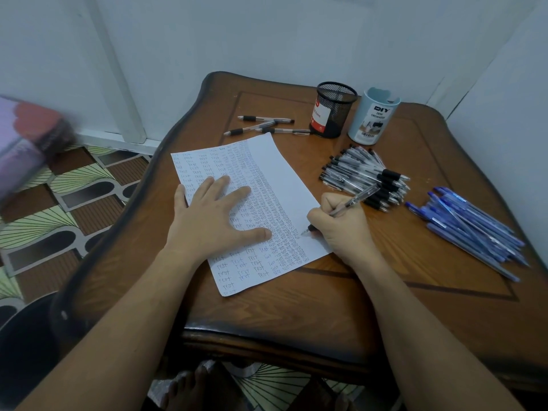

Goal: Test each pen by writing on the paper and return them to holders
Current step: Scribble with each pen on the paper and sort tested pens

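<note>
Presses the paper point(286, 179) flat at centre frame with the left grip point(213, 218), fingers spread, nothing held. Pinches 1 pen point(357, 198) in the right grip point(341, 225), fingers curled round it, tip on the narrow blank strip right of centre. Risks marking the table point(296, 315) past the close paper edge, or skewing the paper by easing off at left.

The paper point(284, 185) carries the handwritten word "Test" repeated in rows and columns, larger at the left, crammed small and barely legible toward the middle; the blue holder point(374, 117) bears a white label reading "DIY DESK ORGANIZER" above a barcode whose digits are too small to read; the black mesh holder point(335, 109) has a red-and-white label, its print too blurred to read.
</note>
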`<state>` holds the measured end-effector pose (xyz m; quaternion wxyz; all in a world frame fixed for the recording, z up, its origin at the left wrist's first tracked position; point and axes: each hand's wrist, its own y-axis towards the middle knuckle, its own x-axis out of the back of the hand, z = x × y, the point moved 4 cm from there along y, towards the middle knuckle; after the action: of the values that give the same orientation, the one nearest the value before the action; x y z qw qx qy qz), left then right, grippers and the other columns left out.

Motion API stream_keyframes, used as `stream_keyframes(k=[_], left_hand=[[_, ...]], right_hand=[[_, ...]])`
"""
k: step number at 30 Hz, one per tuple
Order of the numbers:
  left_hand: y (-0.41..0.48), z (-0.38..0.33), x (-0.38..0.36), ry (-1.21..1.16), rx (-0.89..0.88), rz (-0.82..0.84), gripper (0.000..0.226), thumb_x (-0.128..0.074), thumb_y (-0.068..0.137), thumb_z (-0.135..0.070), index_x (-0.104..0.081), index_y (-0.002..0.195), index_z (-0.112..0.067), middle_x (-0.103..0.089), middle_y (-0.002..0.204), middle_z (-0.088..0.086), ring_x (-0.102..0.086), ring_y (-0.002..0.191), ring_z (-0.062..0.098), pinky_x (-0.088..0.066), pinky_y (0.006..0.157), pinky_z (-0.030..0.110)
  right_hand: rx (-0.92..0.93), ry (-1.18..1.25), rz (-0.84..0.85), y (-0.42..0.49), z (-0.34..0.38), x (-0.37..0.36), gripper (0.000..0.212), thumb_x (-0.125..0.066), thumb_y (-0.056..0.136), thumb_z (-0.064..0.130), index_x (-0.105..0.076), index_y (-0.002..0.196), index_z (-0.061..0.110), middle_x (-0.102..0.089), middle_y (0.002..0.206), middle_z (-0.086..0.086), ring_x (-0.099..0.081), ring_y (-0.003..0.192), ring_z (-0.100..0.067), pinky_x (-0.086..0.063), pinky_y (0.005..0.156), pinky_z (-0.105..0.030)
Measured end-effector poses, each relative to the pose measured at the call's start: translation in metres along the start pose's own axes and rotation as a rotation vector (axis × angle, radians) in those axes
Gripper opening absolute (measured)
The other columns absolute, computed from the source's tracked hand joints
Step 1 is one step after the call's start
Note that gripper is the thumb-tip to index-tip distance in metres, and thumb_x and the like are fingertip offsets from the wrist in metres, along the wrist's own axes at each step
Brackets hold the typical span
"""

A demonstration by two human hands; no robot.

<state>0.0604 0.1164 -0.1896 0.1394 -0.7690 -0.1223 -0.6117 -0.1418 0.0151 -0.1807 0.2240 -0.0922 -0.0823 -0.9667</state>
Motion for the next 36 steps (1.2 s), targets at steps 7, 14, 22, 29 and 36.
stream_keyframes(k=[7,14,22,29,36], left_hand=[[-0.001,0.000,0.000,-0.003,-0.005,-0.005,0.108,-0.021,0.056,-0.102,-0.016,0.151,-0.052,-0.003,0.166,-0.010,0.004,0.153,0.016,0.012,0.117,0.058],[-0.003,-0.001,0.001,-0.001,-0.011,0.006,0.105,-0.026,0.060,-0.102,-0.016,0.151,-0.051,-0.003,0.166,-0.010,0.005,0.153,0.016,0.010,0.119,0.059],[-0.002,-0.002,0.003,-0.008,-0.006,0.018,0.104,-0.027,0.061,-0.100,-0.015,0.152,-0.050,-0.001,0.166,-0.010,0.006,0.153,0.016,0.012,0.118,0.059],[-0.001,-0.001,0.001,-0.001,-0.008,0.013,0.104,-0.027,0.061,-0.101,-0.015,0.151,-0.050,0.000,0.166,-0.011,0.006,0.153,0.016,0.013,0.118,0.058],[0.001,0.001,-0.001,0.001,0.001,0.019,0.113,-0.015,0.053,-0.105,-0.013,0.152,-0.051,0.002,0.166,-0.011,0.008,0.153,0.017,0.016,0.117,0.059]], right_hand=[[-0.010,-0.022,0.028,0.001,-0.005,0.001,0.050,-0.062,0.077,-0.003,-0.028,0.049,0.022,-0.030,0.053,0.005,-0.041,0.046,-0.007,-0.043,0.063,-0.042],[-0.203,0.409,-0.136,0.009,-0.003,0.015,0.050,-0.049,0.096,0.000,-0.050,0.050,0.018,-0.052,0.050,0.000,-0.048,0.050,-0.013,-0.039,0.046,-0.022],[-0.300,0.425,-0.029,0.012,0.002,0.013,0.048,-0.033,0.104,0.049,-0.064,0.119,0.015,-0.034,0.039,-0.002,-0.031,0.035,-0.012,-0.024,0.041,-0.025],[-0.250,0.254,-0.002,0.011,0.008,0.010,0.042,-0.031,0.110,0.031,-0.069,0.109,0.012,-0.037,0.039,-0.004,-0.033,0.034,-0.016,-0.023,0.045,-0.032],[-0.103,-0.345,-0.007,0.020,0.047,0.034,0.020,-0.047,0.106,0.026,-0.065,0.100,0.023,-0.054,0.068,0.006,-0.049,0.057,-0.011,-0.038,0.054,-0.027]])
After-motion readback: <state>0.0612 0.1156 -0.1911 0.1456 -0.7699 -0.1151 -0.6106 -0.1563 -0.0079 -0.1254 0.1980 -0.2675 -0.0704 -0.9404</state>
